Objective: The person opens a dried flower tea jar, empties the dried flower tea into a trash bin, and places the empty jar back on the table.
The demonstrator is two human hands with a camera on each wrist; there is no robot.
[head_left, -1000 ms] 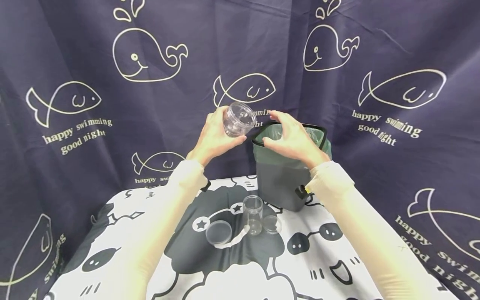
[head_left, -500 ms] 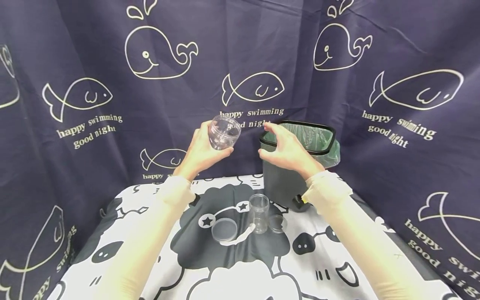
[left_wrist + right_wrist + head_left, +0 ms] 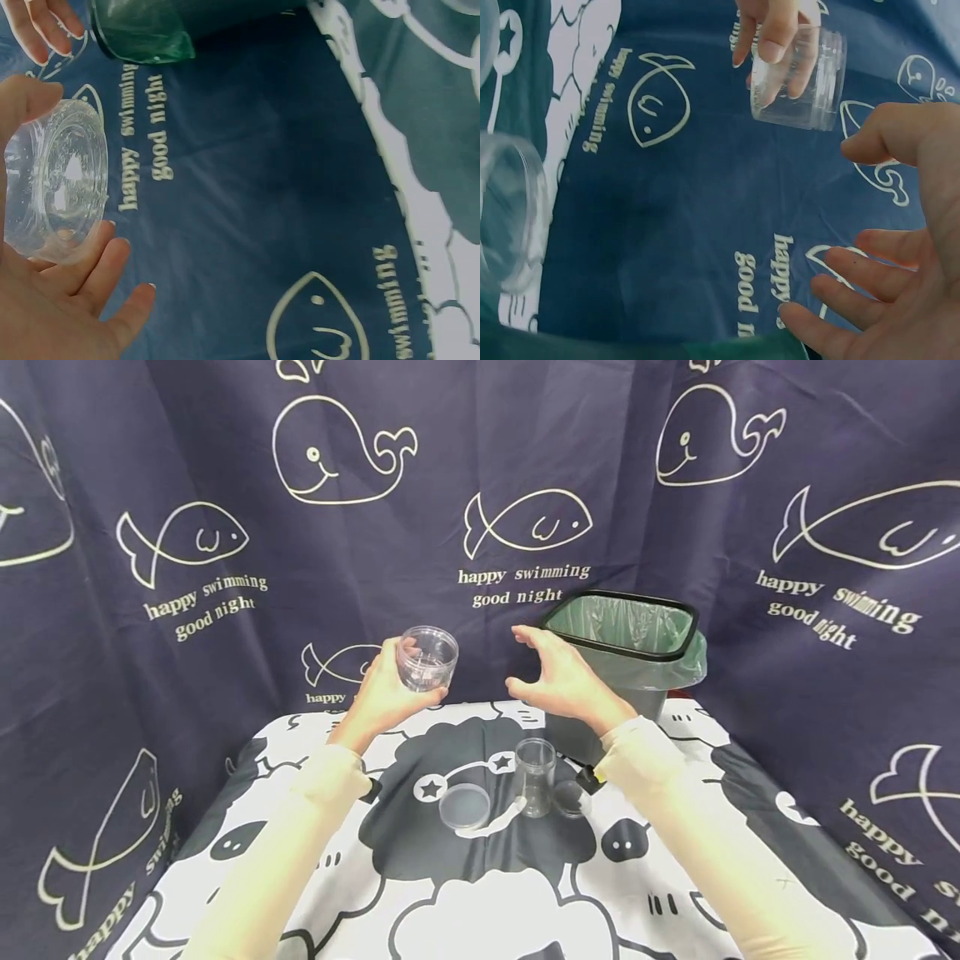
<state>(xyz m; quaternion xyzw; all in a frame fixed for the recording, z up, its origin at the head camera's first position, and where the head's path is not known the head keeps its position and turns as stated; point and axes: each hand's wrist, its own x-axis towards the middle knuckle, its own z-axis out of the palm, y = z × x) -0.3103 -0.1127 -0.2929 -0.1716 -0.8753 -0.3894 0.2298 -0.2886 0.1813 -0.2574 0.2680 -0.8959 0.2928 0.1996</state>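
Note:
My left hand (image 3: 382, 697) grips a clear plastic jar (image 3: 429, 660) by its side, in the air over the table's back edge. Thumb and fingers wrap that jar (image 3: 64, 180) in the left wrist view, and it looks lidless and see-through. Across a gap from it, my right hand (image 3: 566, 681) holds nothing, its fingers and thumb spread apart in front of the bin's left side. On the table below stands a taller clear jar (image 3: 535, 777). A flat round clear lid (image 3: 465, 806) lies left of it and a second round lid (image 3: 570, 798) right of it.
A grey bin (image 3: 651, 654) with a black rim and a green plastic liner (image 3: 630, 622) stands at the back right, behind my right hand. A cloth with cartoon sheep covers the table (image 3: 495, 910). Dark blue curtains (image 3: 375, 552) hang behind and at both sides.
My left hand has moved left and down with the jar. The right hand has lowered and come off the bin's mouth, and the gap between the hands has widened. The head view has shifted.

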